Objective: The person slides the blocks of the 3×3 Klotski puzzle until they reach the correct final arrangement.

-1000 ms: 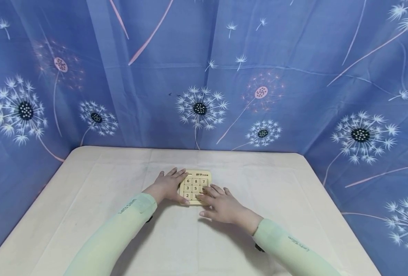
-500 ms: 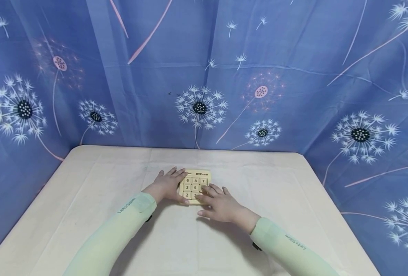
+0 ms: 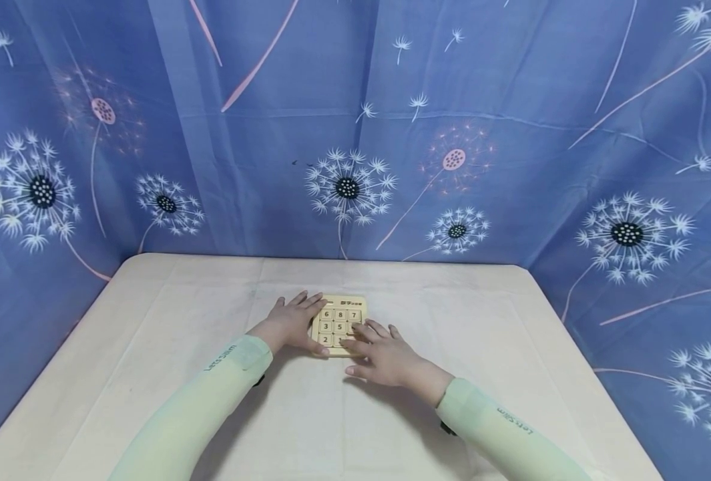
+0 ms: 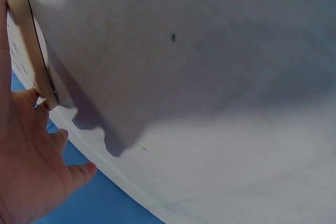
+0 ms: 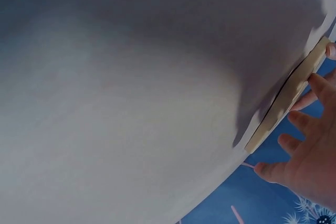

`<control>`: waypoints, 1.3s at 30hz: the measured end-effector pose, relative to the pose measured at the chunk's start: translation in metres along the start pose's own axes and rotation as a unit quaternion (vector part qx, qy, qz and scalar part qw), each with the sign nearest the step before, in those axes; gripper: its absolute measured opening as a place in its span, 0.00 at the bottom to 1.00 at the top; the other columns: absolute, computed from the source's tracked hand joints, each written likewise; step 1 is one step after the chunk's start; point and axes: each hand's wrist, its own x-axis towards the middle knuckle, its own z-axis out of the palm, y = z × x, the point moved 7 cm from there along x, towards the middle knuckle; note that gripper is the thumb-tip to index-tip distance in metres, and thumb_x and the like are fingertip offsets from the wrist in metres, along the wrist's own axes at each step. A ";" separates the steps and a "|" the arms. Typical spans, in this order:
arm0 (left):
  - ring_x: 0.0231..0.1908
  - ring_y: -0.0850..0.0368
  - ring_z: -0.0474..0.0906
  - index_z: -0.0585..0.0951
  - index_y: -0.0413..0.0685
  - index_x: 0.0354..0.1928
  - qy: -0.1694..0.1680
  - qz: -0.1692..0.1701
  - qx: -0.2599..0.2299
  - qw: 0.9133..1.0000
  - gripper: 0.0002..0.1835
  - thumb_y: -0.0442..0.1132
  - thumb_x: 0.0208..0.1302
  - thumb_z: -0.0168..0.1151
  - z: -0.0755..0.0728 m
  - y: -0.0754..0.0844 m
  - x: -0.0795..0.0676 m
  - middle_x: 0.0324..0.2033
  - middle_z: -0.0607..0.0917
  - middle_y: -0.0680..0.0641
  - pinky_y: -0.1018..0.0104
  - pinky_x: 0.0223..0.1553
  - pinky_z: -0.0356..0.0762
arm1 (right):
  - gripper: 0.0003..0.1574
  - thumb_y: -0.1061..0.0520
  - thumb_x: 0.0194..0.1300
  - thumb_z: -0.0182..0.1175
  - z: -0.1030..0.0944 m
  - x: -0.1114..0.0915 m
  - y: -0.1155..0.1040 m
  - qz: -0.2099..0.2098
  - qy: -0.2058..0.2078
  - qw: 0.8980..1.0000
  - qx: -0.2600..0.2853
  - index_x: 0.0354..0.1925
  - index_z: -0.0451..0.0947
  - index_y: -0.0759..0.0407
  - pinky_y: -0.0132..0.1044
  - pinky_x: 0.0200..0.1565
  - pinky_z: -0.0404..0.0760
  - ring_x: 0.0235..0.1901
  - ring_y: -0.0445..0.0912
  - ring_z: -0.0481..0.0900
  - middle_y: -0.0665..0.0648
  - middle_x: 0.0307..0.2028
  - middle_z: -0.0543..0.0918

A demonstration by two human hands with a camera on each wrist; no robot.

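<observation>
Blue dandelion-print curtains [image 3: 259,200] back the cream table [image 3: 295,427], where our left hand [image 3: 294,327], thumb and fingers wide, grips the pale-yellow wooden board [image 3: 346,298]; our loosely spread right hand [image 3: 391,361] touches its square number tiles [image 3: 340,327], probably best pushed lightly.

Left hand [image 3: 295,325] spread, right hand [image 3: 388,359] loosely extended, both palms down.

Head view high, forward-down — wrist views low, close — number puzzle [image 3: 340,327] in all.
</observation>
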 end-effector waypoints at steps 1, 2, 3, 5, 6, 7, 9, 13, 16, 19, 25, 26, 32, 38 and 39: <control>0.83 0.42 0.44 0.54 0.52 0.82 -0.002 -0.001 0.000 1.000 0.64 0.74 0.49 0.71 0.000 0.000 0.000 0.83 0.51 0.51 0.29 0.79 0.47 | 0.36 0.32 0.74 0.52 0.000 0.000 0.000 0.000 0.000 1.000 0.000 0.73 0.70 0.41 0.75 0.73 0.57 0.79 0.64 0.56 0.60 0.79 0.63; 0.83 0.42 0.44 0.54 0.53 0.82 -0.004 -0.002 0.000 1.000 0.64 0.74 0.49 0.71 0.000 0.000 0.000 0.83 0.50 0.51 0.29 0.79 0.46 | 0.36 0.31 0.74 0.52 0.000 -0.001 0.000 0.000 0.000 1.000 -0.001 0.73 0.70 0.41 0.75 0.73 0.58 0.79 0.65 0.57 0.60 0.79 0.63; 0.83 0.43 0.43 0.53 0.54 0.82 -0.006 -0.003 0.000 1.000 0.65 0.74 0.49 0.71 0.001 0.000 0.001 0.83 0.50 0.52 0.30 0.79 0.45 | 0.36 0.31 0.74 0.52 -0.001 -0.001 0.001 0.000 0.001 1.000 -0.001 0.73 0.70 0.41 0.75 0.73 0.58 0.79 0.65 0.57 0.60 0.79 0.63; 0.83 0.42 0.44 0.54 0.53 0.82 -0.005 -0.003 -0.002 1.000 0.65 0.74 0.49 0.71 0.001 0.000 0.001 0.83 0.50 0.51 0.29 0.79 0.46 | 0.36 0.32 0.74 0.52 -0.001 -0.001 0.001 -0.003 0.002 1.000 -0.001 0.73 0.70 0.42 0.76 0.73 0.58 0.79 0.65 0.57 0.60 0.79 0.63; 0.83 0.42 0.43 0.54 0.53 0.82 -0.005 -0.004 -0.003 1.000 0.65 0.74 0.49 0.72 0.001 0.000 0.001 0.83 0.50 0.51 0.29 0.79 0.46 | 0.36 0.32 0.74 0.53 -0.001 -0.001 0.001 -0.004 0.004 1.000 -0.001 0.73 0.70 0.42 0.76 0.73 0.58 0.79 0.65 0.57 0.60 0.78 0.63; 0.83 0.42 0.43 0.54 0.53 0.82 -0.006 -0.004 -0.003 1.000 0.65 0.74 0.49 0.72 0.000 0.000 0.002 0.83 0.50 0.51 0.29 0.79 0.45 | 0.36 0.32 0.74 0.53 -0.001 -0.002 0.001 -0.004 0.005 1.000 0.000 0.73 0.70 0.42 0.76 0.72 0.58 0.79 0.65 0.57 0.60 0.78 0.64; 0.83 0.42 0.44 0.54 0.52 0.82 -0.004 -0.004 -0.004 1.000 0.65 0.74 0.49 0.72 0.000 0.000 0.001 0.83 0.51 0.51 0.29 0.79 0.46 | 0.36 0.32 0.74 0.53 -0.001 -0.002 0.002 -0.006 0.006 1.000 0.002 0.73 0.70 0.42 0.76 0.72 0.58 0.79 0.65 0.57 0.61 0.78 0.64; 0.83 0.42 0.43 0.54 0.53 0.82 -0.004 -0.004 -0.007 1.000 0.65 0.74 0.48 0.72 0.000 0.000 0.001 0.83 0.50 0.51 0.29 0.79 0.45 | 0.36 0.32 0.74 0.53 0.000 -0.003 0.004 -0.005 0.008 1.000 0.002 0.73 0.70 0.42 0.76 0.72 0.58 0.79 0.66 0.57 0.60 0.78 0.63; 0.83 0.42 0.43 0.54 0.53 0.82 -0.003 -0.006 -0.010 1.000 0.65 0.74 0.48 0.72 0.000 -0.001 0.001 0.83 0.50 0.51 0.29 0.79 0.45 | 0.36 0.32 0.74 0.53 0.000 -0.003 0.005 -0.005 0.010 1.000 -0.002 0.73 0.71 0.42 0.76 0.72 0.58 0.79 0.65 0.57 0.60 0.79 0.63; 0.83 0.42 0.43 0.54 0.53 0.82 -0.002 -0.007 -0.013 1.000 0.65 0.73 0.48 0.72 0.000 -0.001 0.001 0.83 0.50 0.51 0.29 0.79 0.45 | 0.36 0.32 0.73 0.53 0.000 -0.003 0.006 -0.003 0.010 1.000 -0.001 0.72 0.71 0.42 0.76 0.72 0.58 0.79 0.65 0.57 0.59 0.79 0.63; 0.83 0.42 0.43 0.54 0.53 0.82 -0.002 -0.008 -0.010 1.000 0.65 0.73 0.48 0.72 0.000 -0.001 0.001 0.83 0.50 0.51 0.29 0.79 0.45 | 0.36 0.32 0.73 0.53 0.000 -0.004 0.007 -0.001 0.010 1.000 0.004 0.72 0.71 0.42 0.77 0.72 0.58 0.79 0.66 0.56 0.60 0.79 0.63; 0.83 0.42 0.43 0.54 0.53 0.82 -0.002 -0.009 -0.009 1.000 0.65 0.73 0.48 0.72 0.000 0.000 0.001 0.83 0.50 0.51 0.29 0.79 0.45 | 0.36 0.32 0.74 0.53 0.000 -0.005 0.007 -0.002 0.010 1.000 0.004 0.72 0.71 0.42 0.77 0.72 0.58 0.79 0.66 0.57 0.60 0.79 0.63; 0.83 0.43 0.43 0.54 0.54 0.82 -0.006 -0.014 -0.004 1.000 0.65 0.74 0.48 0.72 0.001 -0.001 0.003 0.83 0.50 0.52 0.30 0.80 0.45 | 0.36 0.32 0.74 0.52 0.001 -0.006 0.010 -0.003 0.013 1.000 0.004 0.73 0.71 0.42 0.77 0.72 0.58 0.79 0.67 0.56 0.62 0.78 0.63; 0.83 0.43 0.44 0.54 0.53 0.82 -0.007 -0.012 -0.004 1.000 0.65 0.73 0.48 0.72 0.002 -0.001 0.002 0.83 0.51 0.51 0.30 0.80 0.45 | 0.36 0.32 0.74 0.52 0.001 -0.008 0.013 0.002 0.007 1.000 0.004 0.74 0.69 0.41 0.77 0.72 0.57 0.79 0.67 0.55 0.62 0.79 0.61; 0.83 0.42 0.44 0.54 0.53 0.82 -0.006 -0.012 -0.005 1.000 0.65 0.73 0.48 0.72 0.002 -0.001 0.003 0.83 0.51 0.51 0.30 0.79 0.46 | 0.36 0.32 0.74 0.51 0.001 -0.008 0.014 0.002 0.007 1.000 0.002 0.74 0.69 0.41 0.77 0.72 0.57 0.79 0.67 0.55 0.62 0.79 0.61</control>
